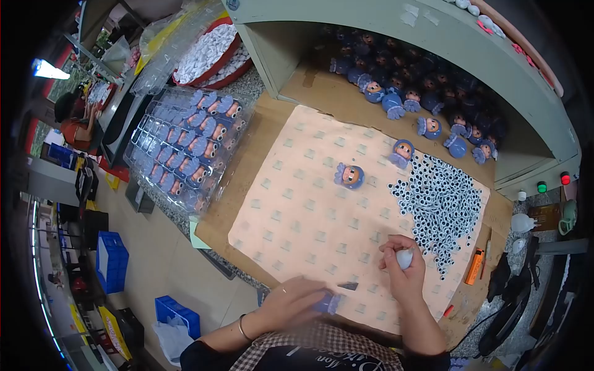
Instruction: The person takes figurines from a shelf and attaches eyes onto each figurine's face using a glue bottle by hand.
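Observation:
My left hand (pixel 294 303), with a bracelet at the wrist, is closed on a blue doll head (pixel 327 303) with a frilled edge, low at the front edge of the sheet; its face is hidden. My right hand (pixel 405 272) is curled round a small white bulb-like bottle (pixel 404 258), its other end covered by the fingers. Between the hands a small dark flat piece (pixel 348 285) lies on the patterned pink sheet (pixel 297 204). Farther up the sheet are a doll head (pixel 351 176) and another doll head (pixel 402 153). Many small round eyes (pixel 439 201) are heaped at right.
Many blue doll heads (pixel 393 104) fill the shelf opening (pixel 266 55) behind the sheet. At left stand clear trays (pixel 185 145) of doll heads and red basins (pixel 213 55) of white pieces. An orange lighter (pixel 474 266) lies at right. A person (pixel 77 120) sits far left.

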### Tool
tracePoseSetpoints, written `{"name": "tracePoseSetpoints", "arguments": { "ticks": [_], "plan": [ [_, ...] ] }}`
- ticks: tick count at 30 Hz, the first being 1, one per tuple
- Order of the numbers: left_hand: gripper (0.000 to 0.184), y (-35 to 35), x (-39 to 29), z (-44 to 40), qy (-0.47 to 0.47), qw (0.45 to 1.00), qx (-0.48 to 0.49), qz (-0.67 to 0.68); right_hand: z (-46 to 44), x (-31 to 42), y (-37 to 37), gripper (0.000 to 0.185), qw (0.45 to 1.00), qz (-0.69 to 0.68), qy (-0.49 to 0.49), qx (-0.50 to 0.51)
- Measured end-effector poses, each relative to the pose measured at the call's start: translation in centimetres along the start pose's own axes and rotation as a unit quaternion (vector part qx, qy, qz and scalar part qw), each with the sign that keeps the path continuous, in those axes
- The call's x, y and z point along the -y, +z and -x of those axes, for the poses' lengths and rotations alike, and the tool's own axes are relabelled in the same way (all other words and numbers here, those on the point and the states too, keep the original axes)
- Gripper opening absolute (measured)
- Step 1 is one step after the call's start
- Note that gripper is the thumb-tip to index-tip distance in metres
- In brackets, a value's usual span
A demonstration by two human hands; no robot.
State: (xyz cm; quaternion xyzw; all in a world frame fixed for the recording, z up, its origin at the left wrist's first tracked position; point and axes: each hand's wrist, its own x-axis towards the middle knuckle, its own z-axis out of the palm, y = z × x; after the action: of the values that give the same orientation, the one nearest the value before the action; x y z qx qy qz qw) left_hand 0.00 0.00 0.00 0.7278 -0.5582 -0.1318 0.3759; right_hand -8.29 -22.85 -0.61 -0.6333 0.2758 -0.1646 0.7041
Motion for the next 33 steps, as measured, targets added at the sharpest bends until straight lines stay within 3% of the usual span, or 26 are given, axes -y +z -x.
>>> {"name": "tracePoseSetpoints", "arguments": {
  "ticks": [2,5,8,11,12,14,17,19,20,23,26,29,32,33],
  "plan": [
    [0.046,-1.0,-1.2,-1.5,-0.017,1.000,0.014,-0.004,0.2,0.4,0.2,0.019,1.000,-0.018,0.003,0.002],
    [0.047,0.0,-0.1,-1.5,-0.051,0.996,-0.037,0.070,0.4,1.1,-0.1,0.018,0.999,-0.022,0.028,0.031],
    [0.051,-1.2,-0.7,-3.2,-0.074,0.980,-0.055,0.177,0.8,1.6,-0.3,0.029,0.971,-0.090,0.085,0.206],
    [0.055,-1.5,-0.5,-7.5,0.081,0.979,-0.020,0.185,1.3,-1.7,-0.7,0.040,0.954,-0.130,0.034,0.268],
    [0.057,-1.4,-0.4,-8.7,0.074,0.985,-0.006,0.155,1.4,0.5,-0.5,0.045,0.915,-0.269,0.128,0.271],
    [0.059,-0.9,-0.4,-11.2,0.069,0.993,0.014,0.093,1.1,1.8,-1.1,0.036,0.953,-0.239,0.067,0.175],
    [0.062,-0.6,-0.5,-12.8,-0.021,0.922,0.093,0.374,0.7,2.4,-1.3,0.041,0.986,-0.152,-0.017,0.071],
    [0.062,0.6,0.3,-13.1,-0.048,0.906,0.092,0.411,0.6,1.2,-1.3,0.045,0.996,-0.036,-0.084,-0.004],
    [0.062,1.1,0.5,-13.0,-0.064,0.896,0.092,0.429,0.5,1.2,-1.6,0.048,0.998,-0.056,-0.040,0.012],
    [0.055,1.8,0.5,-12.5,-0.112,0.855,0.074,0.501,0.4,2.5,-1.7,0.046,0.997,-0.033,-0.046,0.053],
    [0.047,2.1,1.8,-11.7,-0.203,0.721,0.120,0.652,-0.3,3.7,-2.3,0.047,0.971,0.162,-0.160,0.067],
    [0.044,2.4,2.1,-11.6,-0.245,0.654,0.143,0.701,-0.2,2.7,-2.1,0.049,0.983,0.108,-0.113,0.092],
    [0.038,2.6,2.1,-11.6,-0.185,0.848,0.094,0.488,-0.1,2.1,-2.1,0.046,0.994,0.063,-0.069,0.054],
    [0.035,2.7,1.9,-11.6,-0.159,0.855,0.053,0.490,-0.1,1.9,-2.1,0.046,0.996,0.046,-0.055,0.044]
  ]
}}
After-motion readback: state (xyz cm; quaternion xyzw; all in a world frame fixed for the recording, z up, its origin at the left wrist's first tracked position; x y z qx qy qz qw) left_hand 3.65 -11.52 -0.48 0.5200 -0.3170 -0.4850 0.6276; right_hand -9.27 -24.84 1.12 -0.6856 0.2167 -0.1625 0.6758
